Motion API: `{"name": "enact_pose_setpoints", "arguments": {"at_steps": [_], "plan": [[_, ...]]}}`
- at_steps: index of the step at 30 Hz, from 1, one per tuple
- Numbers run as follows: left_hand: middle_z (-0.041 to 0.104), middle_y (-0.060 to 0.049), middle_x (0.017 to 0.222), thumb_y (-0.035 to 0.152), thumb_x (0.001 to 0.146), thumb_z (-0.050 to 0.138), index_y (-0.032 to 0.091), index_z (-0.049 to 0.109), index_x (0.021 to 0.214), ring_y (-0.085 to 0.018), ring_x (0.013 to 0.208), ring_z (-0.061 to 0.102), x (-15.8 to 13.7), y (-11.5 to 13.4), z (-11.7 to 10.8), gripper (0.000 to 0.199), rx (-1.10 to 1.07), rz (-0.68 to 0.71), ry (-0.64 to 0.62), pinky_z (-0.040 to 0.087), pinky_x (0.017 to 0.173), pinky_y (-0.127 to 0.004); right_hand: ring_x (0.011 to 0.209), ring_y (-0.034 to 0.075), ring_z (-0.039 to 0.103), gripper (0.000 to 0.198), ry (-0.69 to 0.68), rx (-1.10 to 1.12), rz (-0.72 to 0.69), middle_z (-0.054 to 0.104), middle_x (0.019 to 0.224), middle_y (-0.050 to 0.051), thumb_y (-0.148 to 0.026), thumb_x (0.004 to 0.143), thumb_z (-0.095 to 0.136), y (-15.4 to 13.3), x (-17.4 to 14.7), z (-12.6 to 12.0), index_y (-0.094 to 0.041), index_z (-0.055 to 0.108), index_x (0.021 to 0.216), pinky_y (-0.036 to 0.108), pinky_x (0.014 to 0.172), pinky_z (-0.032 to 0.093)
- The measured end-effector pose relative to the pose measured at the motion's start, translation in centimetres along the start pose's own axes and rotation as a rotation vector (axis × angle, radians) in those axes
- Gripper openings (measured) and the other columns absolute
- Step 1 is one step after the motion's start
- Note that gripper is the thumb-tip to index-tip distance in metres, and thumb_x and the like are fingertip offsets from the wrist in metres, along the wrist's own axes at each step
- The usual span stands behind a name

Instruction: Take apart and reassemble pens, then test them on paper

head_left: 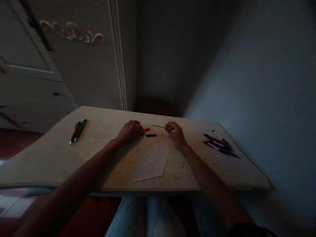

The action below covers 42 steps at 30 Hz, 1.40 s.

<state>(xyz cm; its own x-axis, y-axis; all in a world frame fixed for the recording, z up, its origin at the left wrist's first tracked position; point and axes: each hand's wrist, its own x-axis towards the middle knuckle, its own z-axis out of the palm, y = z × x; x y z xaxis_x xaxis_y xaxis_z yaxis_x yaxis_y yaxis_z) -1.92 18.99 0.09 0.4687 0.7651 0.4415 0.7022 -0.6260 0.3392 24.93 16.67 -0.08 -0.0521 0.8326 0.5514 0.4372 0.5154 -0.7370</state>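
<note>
My left hand [132, 131] rests on the table with its fingers closed round a red pen barrel [147, 129], whose red end sticks out to the right. In my right hand [175, 131], thumb and fingers pinch a thin dark pen refill [158, 126] that points left. Between the hands, a short black pen piece [151, 135] lies on the tabletop, and a small shiny pen tip [161, 134] is just right of it. Closer to me is a torn sheet of paper [149, 161] covered in scribbles.
On the left of the table [106, 121] lie a red pen [75, 131] and a green pen [81, 130]. A pile of pens [219, 144] sits at right, partly over another scribbled sheet [228, 163]. A wall [271, 98] borders the right; a white cabinet [91, 79] stands behind.
</note>
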Motion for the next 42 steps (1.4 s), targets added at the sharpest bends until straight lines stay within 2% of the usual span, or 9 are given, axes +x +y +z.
{"name": "enact_pose_setpoints", "arguments": {"at_steps": [4, 6, 10, 12, 17, 22, 26, 33, 42], "plan": [[0.072, -0.009, 0.092, 0.034, 0.084, 0.065, 0.023, 0.078, 0.084, -0.026, 0.095, 0.064, 0.16, 0.02, -0.24, 0.017, -0.079, -0.046, -0.006, 0.048, 0.089, -0.040, 0.085, 0.020, 0.060, 0.008, 0.021, -0.001, 0.012, 0.063, 0.089, 0.005, -0.029, 0.082, 0.062, 0.17, 0.20, -0.31, -0.022, 0.064, 0.079, 0.033, 0.075, 0.050], [0.072, -0.008, 0.088, 0.036, 0.081, 0.067, 0.021, 0.077, 0.083, -0.024, 0.088, 0.064, 0.31, 0.06, -0.41, 0.018, -0.228, -0.132, 0.064, 0.049, 0.084, -0.038, 0.085, 0.020, 0.060, 0.008, 0.029, -0.004, 0.018, 0.063, 0.089, 0.006, -0.030, 0.081, 0.062, 0.19, 0.29, -0.45, -0.022, 0.064, 0.079, 0.033, 0.075, 0.050], [0.071, -0.007, 0.084, 0.048, 0.079, 0.065, 0.016, 0.073, 0.094, -0.018, 0.072, 0.062, 0.59, -0.16, -0.86, 0.036, -0.663, -0.386, 0.227, 0.049, 0.063, -0.029, 0.085, 0.021, 0.060, 0.008, 0.064, -0.015, 0.037, 0.064, 0.088, 0.005, -0.030, 0.081, 0.062, 0.18, 0.42, -0.65, -0.022, 0.063, 0.080, 0.033, 0.076, 0.049], [0.070, -0.007, 0.081, 0.049, 0.078, 0.066, 0.015, 0.071, 0.097, -0.017, 0.069, 0.061, 0.64, -0.26, -1.00, 0.039, -0.770, -0.415, 0.249, 0.048, 0.060, -0.027, 0.084, 0.021, 0.060, 0.009, 0.080, -0.016, 0.042, 0.064, 0.088, 0.005, -0.030, 0.080, 0.061, 0.17, 0.47, -0.70, -0.022, 0.063, 0.080, 0.033, 0.075, 0.049], [0.072, -0.008, 0.087, 0.040, 0.077, 0.068, 0.018, 0.072, 0.087, -0.020, 0.078, 0.064, 0.56, -0.02, -0.72, 0.025, -0.522, -0.305, 0.213, 0.051, 0.074, -0.032, 0.084, 0.020, 0.059, 0.009, 0.089, -0.032, 0.026, 0.063, 0.087, 0.005, -0.031, 0.081, 0.061, 0.12, 0.50, -0.86, -0.022, 0.062, 0.079, 0.033, 0.075, 0.050], [0.073, -0.008, 0.094, 0.036, 0.084, 0.061, 0.020, 0.073, 0.091, -0.023, 0.087, 0.065, 0.20, 0.12, -0.27, 0.021, -0.283, -0.222, 0.130, 0.050, 0.083, -0.037, 0.086, 0.021, 0.059, 0.008, 0.051, -0.060, -0.001, 0.063, 0.088, 0.005, -0.029, 0.083, 0.060, -0.07, 0.36, -0.98, -0.022, 0.062, 0.078, 0.034, 0.077, 0.050], [0.073, -0.008, 0.096, 0.037, 0.086, 0.058, 0.021, 0.073, 0.095, -0.023, 0.083, 0.065, 0.09, -0.12, -0.12, 0.023, -0.243, -0.198, 0.092, 0.051, 0.080, -0.035, 0.088, 0.021, 0.059, 0.009, 0.018, -0.081, -0.030, 0.063, 0.090, 0.005, -0.027, 0.084, 0.058, -0.19, 0.25, -0.98, -0.022, 0.063, 0.079, 0.035, 0.078, 0.049], [0.073, -0.007, 0.093, 0.032, 0.086, 0.059, 0.021, 0.072, 0.092, -0.022, 0.080, 0.065, 0.12, -0.01, -0.45, 0.018, -0.218, -0.151, 0.123, 0.051, 0.074, -0.034, 0.087, 0.021, 0.059, 0.006, -0.003, -0.103, -0.025, 0.062, 0.088, 0.005, -0.024, 0.082, 0.060, 0.29, 0.31, -0.93, -0.022, 0.063, 0.077, 0.035, 0.077, 0.048], [0.072, -0.008, 0.092, 0.030, 0.085, 0.061, 0.020, 0.072, 0.091, -0.021, 0.080, 0.065, 0.10, 0.01, -0.36, 0.016, -0.241, -0.138, 0.101, 0.052, 0.076, -0.035, 0.086, 0.021, 0.059, 0.007, -0.022, -0.095, -0.038, 0.061, 0.088, 0.005, -0.024, 0.083, 0.061, 0.77, 0.24, -0.78, -0.021, 0.063, 0.078, 0.034, 0.077, 0.048]]}}
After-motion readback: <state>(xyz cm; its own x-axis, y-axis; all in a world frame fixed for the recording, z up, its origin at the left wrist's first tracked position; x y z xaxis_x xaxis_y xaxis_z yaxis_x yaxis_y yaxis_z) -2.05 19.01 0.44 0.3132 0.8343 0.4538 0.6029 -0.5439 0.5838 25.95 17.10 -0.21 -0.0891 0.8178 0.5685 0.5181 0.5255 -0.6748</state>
